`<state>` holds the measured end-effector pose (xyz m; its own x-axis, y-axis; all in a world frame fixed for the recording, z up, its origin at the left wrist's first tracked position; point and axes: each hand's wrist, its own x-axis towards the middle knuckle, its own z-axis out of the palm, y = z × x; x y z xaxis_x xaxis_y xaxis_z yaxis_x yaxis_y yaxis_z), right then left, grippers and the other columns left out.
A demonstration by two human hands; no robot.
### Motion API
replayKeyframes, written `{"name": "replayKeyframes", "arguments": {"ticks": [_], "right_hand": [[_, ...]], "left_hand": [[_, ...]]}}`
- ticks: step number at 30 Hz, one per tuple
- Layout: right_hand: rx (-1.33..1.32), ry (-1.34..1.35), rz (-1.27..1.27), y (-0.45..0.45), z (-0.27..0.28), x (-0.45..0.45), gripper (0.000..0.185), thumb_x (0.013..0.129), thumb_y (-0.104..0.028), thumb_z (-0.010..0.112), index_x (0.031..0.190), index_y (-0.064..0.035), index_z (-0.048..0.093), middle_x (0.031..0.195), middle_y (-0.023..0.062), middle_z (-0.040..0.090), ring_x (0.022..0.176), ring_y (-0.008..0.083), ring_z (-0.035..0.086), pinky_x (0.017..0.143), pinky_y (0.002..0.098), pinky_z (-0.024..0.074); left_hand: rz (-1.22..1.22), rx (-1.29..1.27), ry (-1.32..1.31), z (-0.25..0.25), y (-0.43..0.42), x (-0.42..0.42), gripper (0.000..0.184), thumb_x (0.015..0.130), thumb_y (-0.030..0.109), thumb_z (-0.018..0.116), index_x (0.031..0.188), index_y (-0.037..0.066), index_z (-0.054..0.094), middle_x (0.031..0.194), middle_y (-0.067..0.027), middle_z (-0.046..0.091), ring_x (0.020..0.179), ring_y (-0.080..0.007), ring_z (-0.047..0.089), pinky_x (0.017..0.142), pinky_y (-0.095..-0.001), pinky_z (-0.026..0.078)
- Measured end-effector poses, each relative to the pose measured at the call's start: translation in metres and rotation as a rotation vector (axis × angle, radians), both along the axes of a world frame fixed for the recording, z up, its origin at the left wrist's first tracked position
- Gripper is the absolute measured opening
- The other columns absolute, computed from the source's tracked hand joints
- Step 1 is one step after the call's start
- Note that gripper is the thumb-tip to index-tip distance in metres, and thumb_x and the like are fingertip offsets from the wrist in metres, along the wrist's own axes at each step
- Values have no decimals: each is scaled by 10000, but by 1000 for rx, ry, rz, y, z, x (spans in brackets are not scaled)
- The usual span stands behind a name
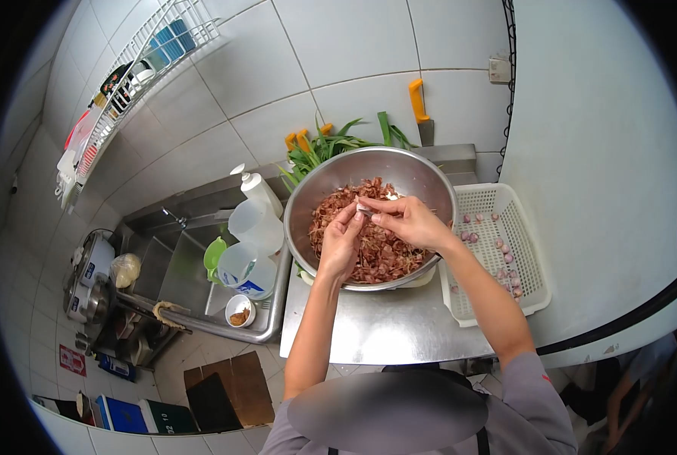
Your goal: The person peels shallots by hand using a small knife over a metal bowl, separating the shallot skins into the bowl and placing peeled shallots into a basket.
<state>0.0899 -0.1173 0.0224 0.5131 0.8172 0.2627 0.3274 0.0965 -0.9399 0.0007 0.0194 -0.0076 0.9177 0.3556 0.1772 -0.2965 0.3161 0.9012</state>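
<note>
My left hand (pixel 341 241) and my right hand (pixel 409 221) meet fingertip to fingertip over a large steel bowl (pixel 425 176). Pinched between them is a small pale shallot (pixel 363 206), partly hidden by the fingers. Whether the right fingers also hold a small blade cannot be made out. A heap of dry reddish-brown shallot skins (pixel 376 258) fills much of the bowl below. To the right, a white perforated plastic basket (pixel 535 292) holds several loose purple-pink shallots (pixel 503 248).
Green leafy stalks (pixel 323 155) and orange-handled knives (pixel 418 102) are behind the bowl. On the left are a pump bottle (pixel 259 189), plastic containers (pixel 246 267), a small white cup (pixel 240 310) and a steel sink (pixel 190 262). Another person's arm (pixel 619 406) shows at lower right.
</note>
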Motion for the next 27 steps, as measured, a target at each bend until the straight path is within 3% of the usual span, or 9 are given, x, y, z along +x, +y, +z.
{"name": "replayKeyframes", "arguments": {"ticks": [6,9,12,13,19,24,27], "right_hand": [[12,-69,-39,1,-4,4,281,843,-124,549,1124,-130,571,811,2,627,614,31,456,590,202,410],[67,-39,-34,5,-10,7,289,857,-129,534,1145,-111,557,721,-9,596,569,18,457,508,173,385],[-3,481,23,-7,2,5,314,870,-128,513,1181,-91,524,633,-31,530,498,1,403,410,152,314],[11,503,8,-6,1,5,342,874,-130,505,1211,-72,490,595,-54,465,458,-9,344,361,153,243],[27,55,33,-9,4,-2,357,869,-143,517,1225,-137,489,584,-64,435,484,10,344,413,184,300],[28,-39,0,-5,-3,1,316,861,-154,531,1178,-149,537,583,-55,465,526,20,361,484,193,340],[73,-101,-45,2,-11,3,289,860,-150,533,1148,-138,562,574,-48,471,519,19,366,466,191,338]], "left_hand": [[5,-9,20,4,-7,-4,360,877,145,513,1195,-11,445,1064,-40,547,949,-95,510,838,-241,402],[-24,27,14,6,-8,-4,361,884,156,501,1202,-4,442,1064,-37,544,967,-104,511,851,-251,397],[-79,45,-4,5,-4,-3,359,890,158,487,1210,2,437,1069,-31,542,968,-107,513,832,-249,397],[-83,28,-5,2,-2,-2,359,891,156,484,1213,3,434,1068,-30,541,966,-107,514,822,-246,398],[-56,-39,5,9,-8,-3,348,893,135,474,1214,10,424,1051,-23,545,944,-100,518,784,-231,403],[-25,-49,-5,-4,-3,0,327,870,109,510,1174,19,433,1026,-28,547,918,-90,524,760,-217,420],[-28,-60,-2,-6,-3,1,338,857,115,535,1167,26,432,1011,-24,548,913,-88,525,747,-215,424]]}}
